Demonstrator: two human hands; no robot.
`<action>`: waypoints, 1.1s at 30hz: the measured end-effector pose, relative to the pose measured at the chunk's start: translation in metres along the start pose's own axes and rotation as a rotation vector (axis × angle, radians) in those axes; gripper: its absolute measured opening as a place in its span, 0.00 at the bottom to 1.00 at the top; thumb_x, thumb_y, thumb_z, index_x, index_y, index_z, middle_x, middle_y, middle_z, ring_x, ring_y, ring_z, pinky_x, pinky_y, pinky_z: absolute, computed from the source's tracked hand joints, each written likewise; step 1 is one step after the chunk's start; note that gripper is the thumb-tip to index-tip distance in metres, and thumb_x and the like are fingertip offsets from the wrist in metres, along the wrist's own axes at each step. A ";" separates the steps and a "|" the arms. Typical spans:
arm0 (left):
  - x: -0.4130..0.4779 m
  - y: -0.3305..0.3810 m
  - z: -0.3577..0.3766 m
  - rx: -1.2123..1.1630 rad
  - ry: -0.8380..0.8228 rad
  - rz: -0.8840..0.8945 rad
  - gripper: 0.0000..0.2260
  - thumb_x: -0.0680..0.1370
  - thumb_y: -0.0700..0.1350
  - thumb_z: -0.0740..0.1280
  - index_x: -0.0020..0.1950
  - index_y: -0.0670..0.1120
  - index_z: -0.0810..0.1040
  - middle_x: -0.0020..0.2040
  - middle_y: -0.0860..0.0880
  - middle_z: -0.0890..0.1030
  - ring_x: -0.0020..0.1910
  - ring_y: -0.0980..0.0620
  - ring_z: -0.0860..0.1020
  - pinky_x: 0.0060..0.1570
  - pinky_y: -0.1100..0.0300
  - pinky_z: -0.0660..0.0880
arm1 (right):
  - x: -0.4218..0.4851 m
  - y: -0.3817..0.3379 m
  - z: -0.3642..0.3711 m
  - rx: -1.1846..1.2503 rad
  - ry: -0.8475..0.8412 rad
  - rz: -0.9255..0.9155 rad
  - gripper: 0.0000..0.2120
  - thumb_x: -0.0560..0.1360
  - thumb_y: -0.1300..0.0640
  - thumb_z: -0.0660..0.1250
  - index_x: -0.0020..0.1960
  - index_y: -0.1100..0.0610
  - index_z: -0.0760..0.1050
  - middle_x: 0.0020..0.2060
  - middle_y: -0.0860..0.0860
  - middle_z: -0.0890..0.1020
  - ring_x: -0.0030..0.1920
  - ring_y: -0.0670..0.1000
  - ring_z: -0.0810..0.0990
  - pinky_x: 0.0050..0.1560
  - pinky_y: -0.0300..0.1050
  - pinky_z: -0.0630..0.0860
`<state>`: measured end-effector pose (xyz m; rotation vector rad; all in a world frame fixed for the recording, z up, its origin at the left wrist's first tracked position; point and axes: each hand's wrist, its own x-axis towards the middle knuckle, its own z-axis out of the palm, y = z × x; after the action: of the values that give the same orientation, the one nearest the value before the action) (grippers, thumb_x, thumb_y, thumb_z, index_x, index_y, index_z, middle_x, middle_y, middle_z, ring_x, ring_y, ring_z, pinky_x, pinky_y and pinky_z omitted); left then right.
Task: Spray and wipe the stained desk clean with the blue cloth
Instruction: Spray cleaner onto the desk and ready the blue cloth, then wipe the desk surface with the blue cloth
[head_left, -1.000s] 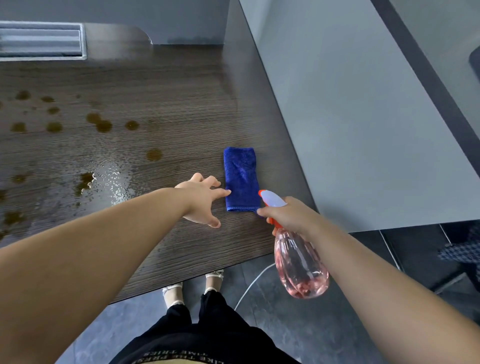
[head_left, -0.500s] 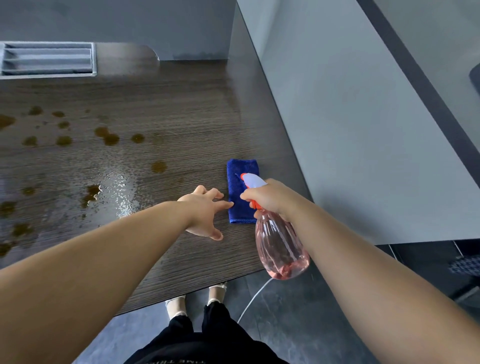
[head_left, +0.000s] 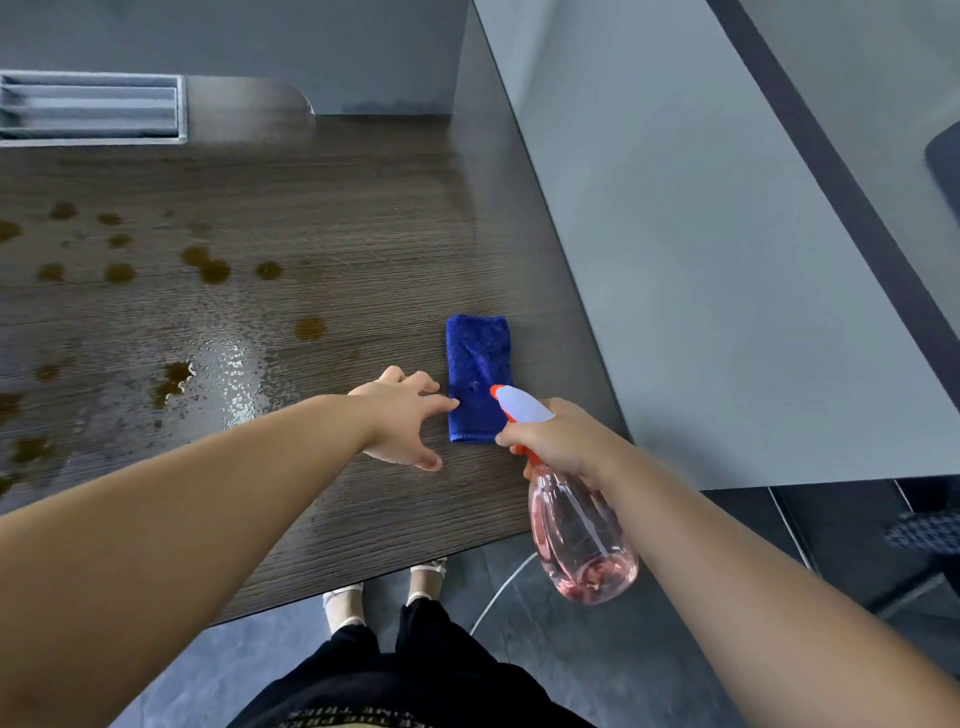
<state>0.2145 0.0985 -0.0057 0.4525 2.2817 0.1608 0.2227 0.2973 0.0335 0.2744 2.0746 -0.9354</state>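
Observation:
A folded blue cloth (head_left: 478, 364) lies on the dark wood desk (head_left: 363, 234) near its right side. My left hand (head_left: 402, 415) hovers just left of the cloth with fingers spread, a fingertip at the cloth's left edge. My right hand (head_left: 558, 439) grips the neck of a clear pink spray bottle (head_left: 582, 535) with a white and orange head, over the desk's front right corner. The nozzle overlaps the cloth's near end. Several brown stains (head_left: 213, 270) dot the desk's left half, with a wet shiny patch (head_left: 234, 374) among them.
A grey partition (head_left: 701, 260) walls off the desk's right side. A grey slotted tray (head_left: 88, 109) sits at the back left. Below the desk edge are my feet (head_left: 384, 587), a white cable (head_left: 498, 587) and dark floor.
My right hand with the spray bottle moved left over the cloth, then drew back toward the desk's front right corner. My left hand stayed beside the cloth.

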 end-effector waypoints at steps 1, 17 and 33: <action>0.002 0.000 -0.002 -0.028 0.003 -0.002 0.34 0.73 0.63 0.64 0.76 0.60 0.53 0.74 0.55 0.55 0.72 0.47 0.54 0.66 0.48 0.67 | -0.001 0.001 -0.003 -0.006 -0.001 -0.017 0.20 0.71 0.50 0.67 0.62 0.50 0.73 0.40 0.53 0.79 0.30 0.47 0.78 0.38 0.38 0.75; 0.047 -0.025 -0.034 -0.081 0.141 -0.290 0.35 0.78 0.57 0.61 0.78 0.52 0.46 0.77 0.51 0.43 0.75 0.43 0.45 0.70 0.46 0.60 | 0.039 -0.047 -0.073 0.247 0.537 -0.659 0.16 0.77 0.50 0.65 0.63 0.39 0.68 0.58 0.38 0.75 0.57 0.30 0.72 0.58 0.27 0.64; 0.048 -0.025 -0.028 0.019 0.103 -0.302 0.41 0.75 0.60 0.63 0.77 0.53 0.40 0.77 0.51 0.38 0.76 0.43 0.43 0.70 0.51 0.59 | 0.109 -0.052 -0.072 0.253 0.804 -0.479 0.35 0.70 0.51 0.72 0.72 0.57 0.62 0.66 0.53 0.70 0.61 0.49 0.73 0.60 0.43 0.73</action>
<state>0.1570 0.0938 -0.0264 0.1067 2.4226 0.0097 0.0849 0.2978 0.0059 0.3263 2.8249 -1.5681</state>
